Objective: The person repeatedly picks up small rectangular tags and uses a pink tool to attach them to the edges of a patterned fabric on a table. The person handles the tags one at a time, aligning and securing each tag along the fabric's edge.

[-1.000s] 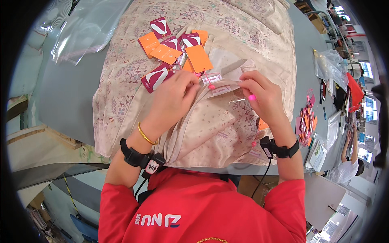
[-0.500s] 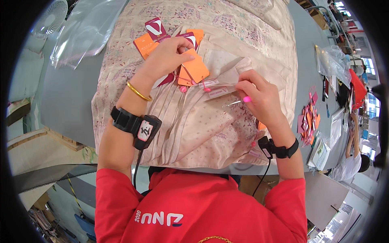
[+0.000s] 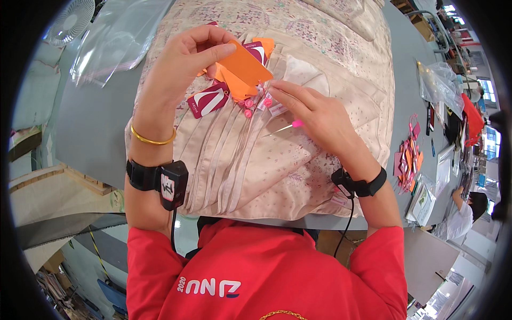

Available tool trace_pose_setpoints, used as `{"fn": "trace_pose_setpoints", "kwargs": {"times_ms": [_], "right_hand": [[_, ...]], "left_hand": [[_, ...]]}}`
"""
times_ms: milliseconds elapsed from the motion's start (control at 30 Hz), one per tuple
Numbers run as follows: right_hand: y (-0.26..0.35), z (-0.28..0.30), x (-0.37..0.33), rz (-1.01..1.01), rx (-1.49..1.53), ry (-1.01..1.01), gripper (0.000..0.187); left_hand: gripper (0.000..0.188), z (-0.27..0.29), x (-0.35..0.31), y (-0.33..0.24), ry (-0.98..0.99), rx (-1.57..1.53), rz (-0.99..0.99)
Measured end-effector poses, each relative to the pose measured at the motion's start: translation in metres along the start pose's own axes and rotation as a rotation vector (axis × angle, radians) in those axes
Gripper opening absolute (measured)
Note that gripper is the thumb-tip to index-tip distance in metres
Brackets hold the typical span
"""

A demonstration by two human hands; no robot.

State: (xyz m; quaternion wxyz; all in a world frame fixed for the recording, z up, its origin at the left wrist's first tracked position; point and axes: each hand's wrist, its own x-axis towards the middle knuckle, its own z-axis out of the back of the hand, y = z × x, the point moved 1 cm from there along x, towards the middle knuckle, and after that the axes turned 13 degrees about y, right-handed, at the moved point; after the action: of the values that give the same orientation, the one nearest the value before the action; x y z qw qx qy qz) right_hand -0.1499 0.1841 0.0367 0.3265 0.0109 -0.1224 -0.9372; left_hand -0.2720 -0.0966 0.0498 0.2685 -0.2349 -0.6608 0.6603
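Note:
My left hand [image 3: 194, 56] pinches an orange hang tag [image 3: 248, 63] between thumb and fingers, lifting it above the cloth. My right hand [image 3: 322, 117] has its fingertips pressed together by the tag's lower corner, near the red cord. Under that palm sticks out a thin metal needle-like tool [image 3: 278, 130] with a pink end, its grip hidden by the hand. Both hands work over pale, patterned folded garments [image 3: 240, 176], stacked with their edges fanned. More orange tags and a maroon-and-white tag [image 3: 209, 100] lie below the left hand, with pink round seals [image 3: 249, 108] beside a white label [image 3: 278, 108].
The garments cover most of a grey table [image 3: 90, 128]. Clear plastic bags [image 3: 114, 42] lie at the left, near a white fan [image 3: 69, 24]. To the right are a bundle of tags [image 3: 409, 160] and another plastic bag [image 3: 440, 85]. A person in white [image 3: 460, 218] sits at the far right.
My left hand has moved up and left, drawing the orange tag with it. My right hand has shifted left to the tag's cord. The maroon tag is now more exposed.

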Motion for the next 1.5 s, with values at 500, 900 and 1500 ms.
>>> {"fn": "trace_pose_setpoints", "kwargs": {"times_ms": [500, 900, 1500], "right_hand": [[-0.019, 0.009, -0.005, 0.058, 0.030, 0.025, 0.034], [0.012, 0.056, -0.109, -0.113, -0.332, 0.024, 0.030], [0.010, 0.064, -0.123, 0.066, -0.299, -0.094, 0.028]], "left_hand": [[0.015, -0.017, -0.013, -0.011, 0.114, -0.238, -0.087], [0.018, -0.048, 0.005, -0.007, 0.279, -0.375, -0.083], [0.007, -0.065, -0.020, 0.007, 0.562, -0.361, -0.185]]}}
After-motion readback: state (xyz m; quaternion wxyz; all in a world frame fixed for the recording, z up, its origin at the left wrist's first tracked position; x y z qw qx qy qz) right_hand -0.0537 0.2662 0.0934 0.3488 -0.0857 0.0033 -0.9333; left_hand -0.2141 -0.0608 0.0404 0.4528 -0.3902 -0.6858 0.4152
